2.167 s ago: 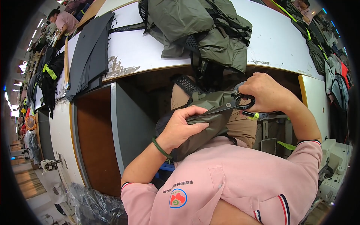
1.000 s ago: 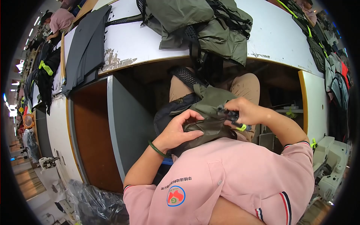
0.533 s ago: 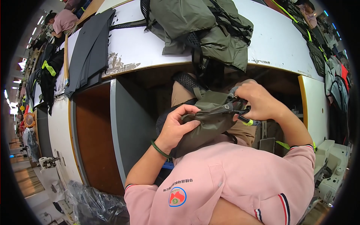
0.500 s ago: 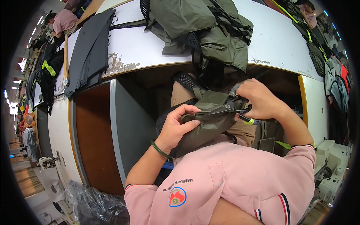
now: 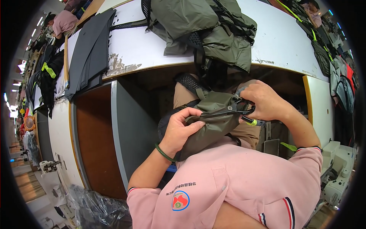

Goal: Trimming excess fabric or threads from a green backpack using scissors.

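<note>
Head view: white plank tabletop, near edge chipped; olive-green nylon bags draped over it; white sewing machine below its right corner; glossy olive-green cloth piece, lap-held below the near edge (handy, presumably); left hand, thumb and forefinger pinching a fold, seemingly for steadiness; right hand, fingers clamped on black scissors.

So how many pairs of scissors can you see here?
1: the black-handled scissors in your right hand, with the blades over the olive fabric, pointing toward your left hand. Others may be hidden under the olive pile.
</note>
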`<state>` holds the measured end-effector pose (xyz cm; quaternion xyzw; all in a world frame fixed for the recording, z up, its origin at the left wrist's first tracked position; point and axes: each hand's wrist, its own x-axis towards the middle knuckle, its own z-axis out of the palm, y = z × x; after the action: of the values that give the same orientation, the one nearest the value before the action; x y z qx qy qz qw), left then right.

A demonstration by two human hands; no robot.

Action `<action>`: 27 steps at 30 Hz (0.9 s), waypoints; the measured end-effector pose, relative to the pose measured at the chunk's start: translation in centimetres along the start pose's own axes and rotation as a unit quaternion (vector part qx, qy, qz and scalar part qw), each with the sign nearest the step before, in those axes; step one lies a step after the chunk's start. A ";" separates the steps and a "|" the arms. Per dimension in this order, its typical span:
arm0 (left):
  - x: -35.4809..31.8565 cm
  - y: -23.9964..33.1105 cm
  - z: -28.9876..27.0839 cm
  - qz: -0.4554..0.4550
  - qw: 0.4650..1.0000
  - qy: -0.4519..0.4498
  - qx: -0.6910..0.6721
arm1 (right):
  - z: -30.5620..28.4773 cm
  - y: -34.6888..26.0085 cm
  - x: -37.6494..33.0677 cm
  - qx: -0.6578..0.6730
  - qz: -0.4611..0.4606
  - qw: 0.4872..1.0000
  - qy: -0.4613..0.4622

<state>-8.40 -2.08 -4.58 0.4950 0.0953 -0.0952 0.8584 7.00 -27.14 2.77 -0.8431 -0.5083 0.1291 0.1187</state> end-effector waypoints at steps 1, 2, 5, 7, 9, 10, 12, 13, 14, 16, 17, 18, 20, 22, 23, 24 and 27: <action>-0.1 0.1 0.0 -0.004 1.000 -0.001 0.000 | 0.0 0.1 0.0 0.000 -0.001 1.000 0.000; -0.1 0.2 0.0 -0.009 1.000 -0.003 -0.001 | 0.0 0.3 0.0 -0.011 0.004 1.000 -0.012; -0.1 0.2 0.0 -0.013 1.000 -0.013 0.006 | -0.2 0.3 -0.1 -0.012 0.002 1.000 -0.013; -0.1 0.3 0.0 -0.016 1.000 -0.014 0.009 | -0.4 0.1 0.0 -0.001 -0.004 1.000 -0.003; -0.1 0.3 0.0 -0.018 1.000 -0.013 0.013 | -0.5 -0.2 0.2 0.009 -0.038 0.998 0.040; 0.0 0.3 0.0 -0.019 1.000 -0.015 0.017 | -0.4 -0.2 0.3 0.008 -0.038 0.998 0.040; 0.0 0.4 0.1 -0.020 0.999 -0.016 0.021 | -0.2 -0.2 0.4 0.009 -0.048 0.997 0.053; 0.0 0.5 0.2 -0.021 0.999 -0.018 0.019 | 0.0 -0.1 0.3 0.009 -0.047 0.997 0.052; 0.0 0.6 0.2 -0.023 0.999 -0.020 0.018 | 0.1 0.1 0.2 -0.003 -0.038 0.998 0.040; 0.0 0.6 0.1 -0.022 0.999 -0.023 0.022 | 0.1 0.1 0.1 -0.015 -0.029 0.999 0.027; 0.0 0.6 0.1 -0.021 0.999 -0.025 0.027 | -0.1 0.0 0.2 -0.008 -0.024 1.000 0.015; 0.0 0.7 0.1 -0.022 0.999 -0.024 0.026 | -0.2 -0.1 0.2 -0.002 -0.018 1.000 0.004; 0.0 0.9 0.4 -0.022 1.000 -0.001 0.019 | 0.0 0.0 0.2 0.054 -0.007 0.998 0.005; 0.2 0.8 0.5 -0.007 1.000 -0.001 0.027 | 0.5 -0.1 0.4 0.111 0.006 0.994 0.007; 0.2 0.8 0.6 0.008 0.999 -0.001 0.035 | 0.8 -0.4 0.8 0.189 0.005 0.982 0.002; 0.2 0.8 0.6 0.007 0.999 -0.001 0.035 | 1.2 -0.7 1.1 0.267 0.004 0.964 -0.003; 0.2 0.8 0.6 0.081 0.989 0.001 0.121 | 2.8 -1.4 1.2 0.306 0.008 0.952 -0.020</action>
<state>-8.01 -2.19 -3.68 0.6012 0.0437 -0.0358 0.7971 5.42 -25.21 0.45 -0.7676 -0.4400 0.2965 0.3595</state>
